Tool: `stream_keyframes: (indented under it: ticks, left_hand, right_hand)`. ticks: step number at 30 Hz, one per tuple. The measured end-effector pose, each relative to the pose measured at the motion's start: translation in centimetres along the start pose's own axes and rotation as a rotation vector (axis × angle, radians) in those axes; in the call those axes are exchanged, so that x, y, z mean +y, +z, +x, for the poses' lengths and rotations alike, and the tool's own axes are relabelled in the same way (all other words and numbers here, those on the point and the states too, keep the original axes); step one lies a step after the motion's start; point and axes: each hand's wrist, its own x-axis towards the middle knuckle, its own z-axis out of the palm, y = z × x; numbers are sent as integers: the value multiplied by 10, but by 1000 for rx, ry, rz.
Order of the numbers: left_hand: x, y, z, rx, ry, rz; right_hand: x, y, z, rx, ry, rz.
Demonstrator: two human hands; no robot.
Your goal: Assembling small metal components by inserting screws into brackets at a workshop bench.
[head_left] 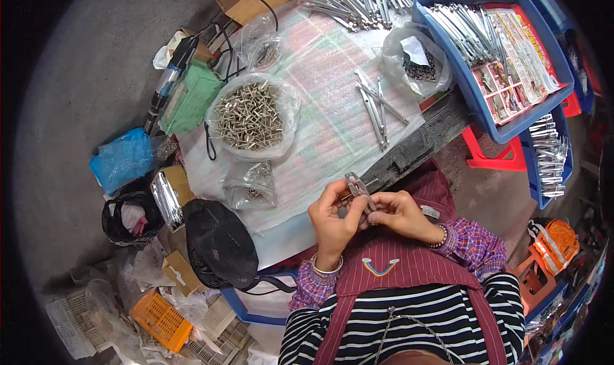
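Note:
In front of my apron, my left hand [336, 218] and my right hand [401, 218] are both closed on a small, silver metal linkage part [359, 187]. Its upper end sticks out past my left fingertips, and my fingers hide the lower end. Beyond my hands, a few long silver metal arms [372, 112] lie crossed on the plastic-covered worktable [320, 154]. Left of them stands an open clear bag of metal rivets [249, 115]. A smaller clear bag [251, 187] of small metal pieces sits nearer to me.
More metal arms [364, 5] are heaped at the far edge. A blue tray [537, 114] holds further arms on the right, above a red stool [495, 160]. A bag of dark small parts [416, 61] is beside it. Left are a power screwdriver [169, 80] and a black mesh cap [220, 243].

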Motion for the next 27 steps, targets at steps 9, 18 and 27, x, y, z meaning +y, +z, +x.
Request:
stream_keyframes:
  ticks: [9, 18, 27]
  left_hand:
    - [8, -4, 4, -112, 11, 122]
    - [12, 8, -2, -56, 65, 247]
    - [13, 4, -1, -150, -96, 42]
  right_hand:
    - [-33, -9, 3, 158, -203, -369]
    - [-58, -6, 16, 219, -367, -599]
    - [-44, -9, 14, 290, -315, -471]
